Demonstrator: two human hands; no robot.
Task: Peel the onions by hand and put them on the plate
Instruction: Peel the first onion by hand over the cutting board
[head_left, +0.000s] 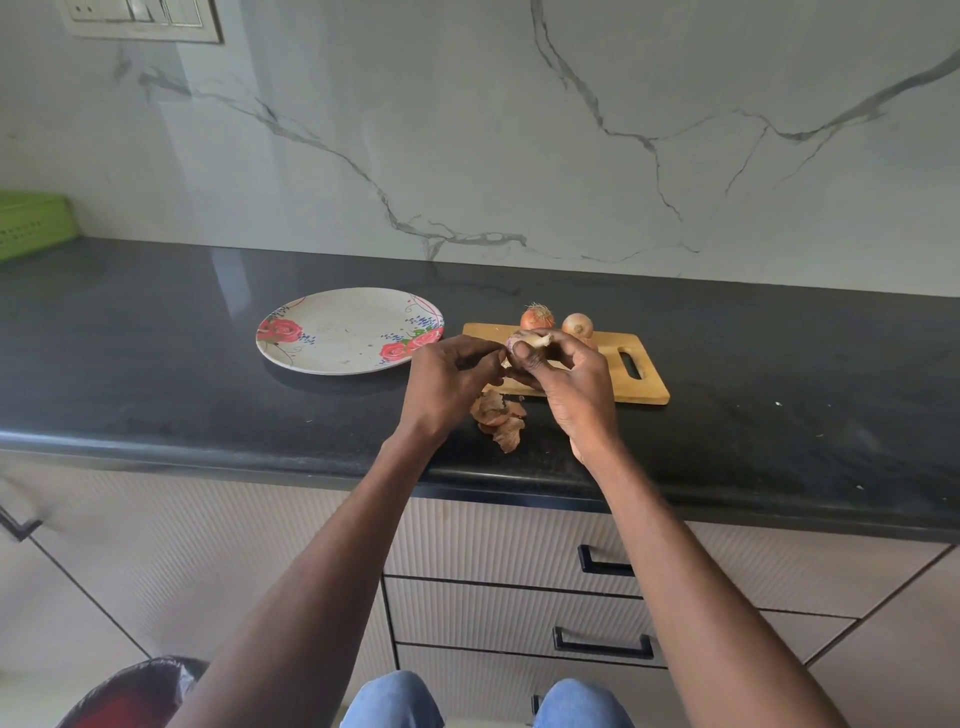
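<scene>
Between both hands sits a partly peeled onion (525, 344), held above the near left corner of the wooden cutting board (631, 384). My right hand (569, 384) grips it from the right, thumb across its front. My left hand (451, 379) pinches at its left side, where the skin is. Two unpeeled onions (537, 316) (577, 325) stand at the far edge of the board. The floral plate (343, 332) lies to the left with nothing on it. Loose brown peels (498, 418) lie on the counter below my hands.
The black countertop (208, 374) runs across the view, with a marble wall behind it. A green basket (31, 223) stands at the far left. Drawers with dark handles (605, 564) are below the counter edge. A red and black bag (130, 696) lies on the floor.
</scene>
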